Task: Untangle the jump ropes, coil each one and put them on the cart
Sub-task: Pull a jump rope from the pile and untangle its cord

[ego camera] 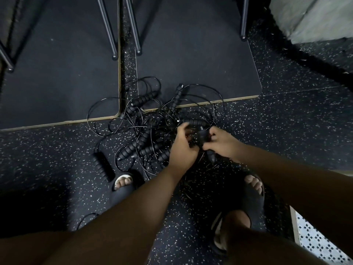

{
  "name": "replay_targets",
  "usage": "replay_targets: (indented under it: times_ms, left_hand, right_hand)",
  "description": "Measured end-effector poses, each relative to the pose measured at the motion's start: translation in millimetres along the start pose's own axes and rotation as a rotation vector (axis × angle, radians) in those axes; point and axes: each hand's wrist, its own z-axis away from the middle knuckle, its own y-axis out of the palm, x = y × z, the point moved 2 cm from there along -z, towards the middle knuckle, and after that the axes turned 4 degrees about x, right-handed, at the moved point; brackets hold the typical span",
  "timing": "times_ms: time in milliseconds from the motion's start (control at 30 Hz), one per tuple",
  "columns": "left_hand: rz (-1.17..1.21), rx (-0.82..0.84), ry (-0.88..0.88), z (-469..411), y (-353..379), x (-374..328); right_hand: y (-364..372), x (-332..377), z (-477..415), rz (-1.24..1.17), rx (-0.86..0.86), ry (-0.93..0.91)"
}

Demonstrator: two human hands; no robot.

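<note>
A tangle of black jump ropes (pixel 152 119) with thin cords and several ribbed black handles lies on the speckled floor in front of my feet. My right hand (pixel 223 143) grips one black handle (pixel 203 136) at the pile's right side. My left hand (pixel 183 148) is curled over the ropes right beside it, fingers pinching at cords near that handle. One separate handle (pixel 101 165) lies at the left near my left foot. No cart is in view.
Two dark mats (pixel 191 64) with pale edges lie beyond the pile, with black metal legs (pixel 133 27) standing on them. A thick black rope (pixel 315 56) runs along the far right by a grey wall. My sandalled feet (pixel 122 185) flank the pile.
</note>
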Motion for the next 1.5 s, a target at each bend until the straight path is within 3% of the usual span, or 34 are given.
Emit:
replay_targets:
  times_ms: [167,333,400,633,800,1033,1167,1400,1500]
  left_hand:
    - [0.292,0.284,-0.276,8.4,10.8,-8.2]
    - [0.228,0.520,-0.314,23.9,18.8,-23.8]
    - [0.179,0.482,-0.283,30.6,15.3,-25.2]
    - [-0.182,0.109,-0.214,55.7,-32.0,-44.8]
    - [-0.152,-0.043,-0.232,71.6,-77.1,-72.7]
    - [-0.128,-0.152,-0.128,75.7,-138.1,-171.6]
    - [0.128,-0.104,-0.102,83.1,-194.3,-242.3]
    - [0.066,-0.194,0.101,140.5,-270.4,-322.1]
    - [0.050,-0.201,0.186,146.8,-272.3,-330.9]
  right_hand:
    - [-8.1,7.2,8.5,-0.072,-0.112,-0.074]
    - [-21.2,33.7,27.5,-0.272,-0.246,-0.062]
    - [-27.9,55.4,39.5,-0.311,-0.245,-0.099]
    - [-50.0,162.9,109.2,-0.487,-0.331,-0.350]
    - [-57.5,232.9,173.8,-0.622,-0.400,-0.493]
    - [-44.1,306.2,248.7,-0.802,-0.483,-0.598]
    - [-24.3,333.5,274.3,-0.707,-0.516,-0.615]
    - [22.2,332.6,290.0,-0.155,-0.316,-0.417]
    - [31.7,322.2,286.0,-0.114,-0.251,-0.393]
